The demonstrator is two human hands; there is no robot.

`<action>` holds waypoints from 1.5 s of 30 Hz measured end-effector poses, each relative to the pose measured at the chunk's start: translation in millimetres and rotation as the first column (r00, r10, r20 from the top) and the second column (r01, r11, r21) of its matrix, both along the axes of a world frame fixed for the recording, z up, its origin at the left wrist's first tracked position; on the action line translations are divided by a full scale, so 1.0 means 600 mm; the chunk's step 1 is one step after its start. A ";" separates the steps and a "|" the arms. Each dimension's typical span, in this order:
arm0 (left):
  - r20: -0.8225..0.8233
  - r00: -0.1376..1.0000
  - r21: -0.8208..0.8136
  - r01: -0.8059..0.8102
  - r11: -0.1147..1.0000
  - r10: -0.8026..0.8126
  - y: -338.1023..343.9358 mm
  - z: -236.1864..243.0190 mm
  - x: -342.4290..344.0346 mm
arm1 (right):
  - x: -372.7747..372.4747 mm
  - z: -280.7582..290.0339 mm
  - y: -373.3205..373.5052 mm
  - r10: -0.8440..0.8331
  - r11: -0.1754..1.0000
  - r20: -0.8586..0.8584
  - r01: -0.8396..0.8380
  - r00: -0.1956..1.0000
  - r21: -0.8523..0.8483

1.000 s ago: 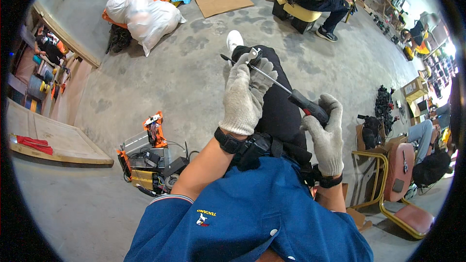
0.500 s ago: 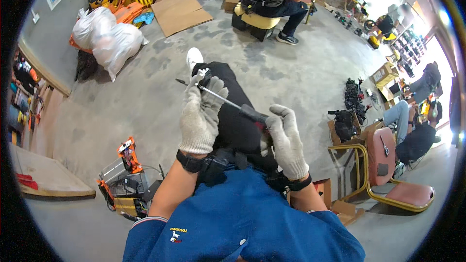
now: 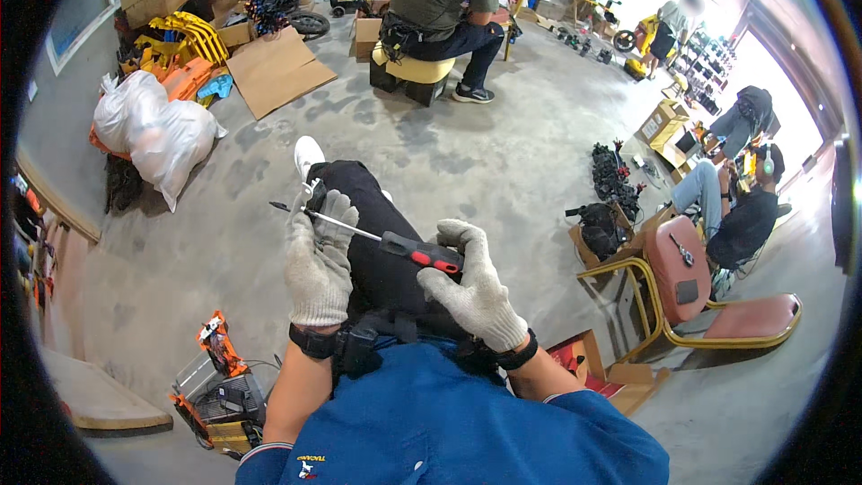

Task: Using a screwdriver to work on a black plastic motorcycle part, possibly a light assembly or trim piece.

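Observation:
Both my hands wear pale knit gloves and are raised over my dark-trousered leg. My right hand (image 3: 478, 286) holds a screwdriver (image 3: 420, 253) by the end of its black and red handle, between thumb and fingers. The screwdriver's thin shaft points left and slightly up, reaching my left hand (image 3: 321, 259). Closed around a small silvery part (image 3: 313, 192), my left hand meets the shaft's tip there. A thin dark piece sticks out to the left of that part. Its exact kind is too small to tell, and the fingers hide the contact point.
An orange and grey device (image 3: 224, 395) stands on the floor at lower left. To the right is a pink-padded chair (image 3: 680, 269) with tools on it, beside an open carton (image 3: 620, 373). White sacks (image 3: 162, 139) and flat cardboard (image 3: 278, 72) lie ahead. Other people (image 3: 440, 0) sit nearby.
The view has swung to the right. My right hand has shifted back along the screwdriver, showing more of its handle. My left hand keeps the silvery part at the shaft's tip.

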State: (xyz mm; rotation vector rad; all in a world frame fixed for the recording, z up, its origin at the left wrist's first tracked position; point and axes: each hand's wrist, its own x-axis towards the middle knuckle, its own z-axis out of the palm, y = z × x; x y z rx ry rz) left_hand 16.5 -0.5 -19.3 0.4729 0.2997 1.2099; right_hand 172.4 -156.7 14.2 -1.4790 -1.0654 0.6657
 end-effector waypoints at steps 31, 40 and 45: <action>-0.041 0.999 -0.027 -0.003 1.000 0.002 -0.007 0.000 -0.002 | -0.011 0.029 0.003 -0.062 0.996 -0.118 0.053 0.991 -0.072; -0.097 0.995 0.001 -0.003 1.000 0.003 -0.010 0.006 0.001 | -0.003 0.026 0.008 -0.044 0.998 -0.131 0.038 0.990 -0.047; -0.117 0.993 -0.033 -0.008 0.999 0.005 -0.009 0.008 0.007 | -0.001 -0.019 0.012 -0.093 0.989 0.090 0.081 0.992 0.125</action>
